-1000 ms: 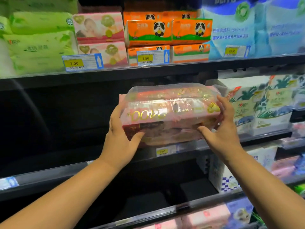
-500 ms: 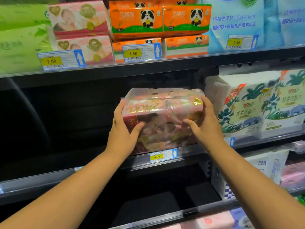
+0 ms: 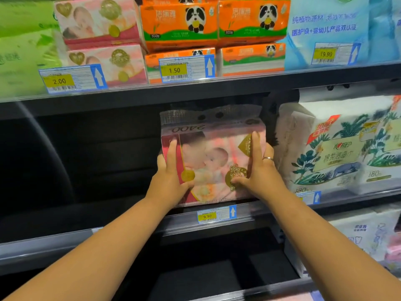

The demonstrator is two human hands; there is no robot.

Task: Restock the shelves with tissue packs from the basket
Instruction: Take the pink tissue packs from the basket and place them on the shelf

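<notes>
A pink tissue pack (image 3: 213,157) with a baby picture stands upright on the middle shelf (image 3: 130,227), above a 9.90 price tag (image 3: 216,215). My left hand (image 3: 171,179) grips its left edge, thumb on the front and fingers round the side. On the pack's right edge, my right hand (image 3: 259,170) holds it the same way, a ring on one finger. The pack's clear top flap nearly reaches the shelf above. The basket is out of view.
White leaf-print tissue packs (image 3: 338,146) stand close to the right of the pink pack. The shelf's left part (image 3: 86,166) is dark and bare. Above sit pink (image 3: 102,42), orange panda (image 3: 214,25) and blue packs (image 3: 329,29). More packs (image 3: 364,235) fill the lower right.
The pack has turned from lying tilted in my hands to standing upright, and has gone deeper onto the middle shelf. Both hands moved forward with it; the view moved closer.
</notes>
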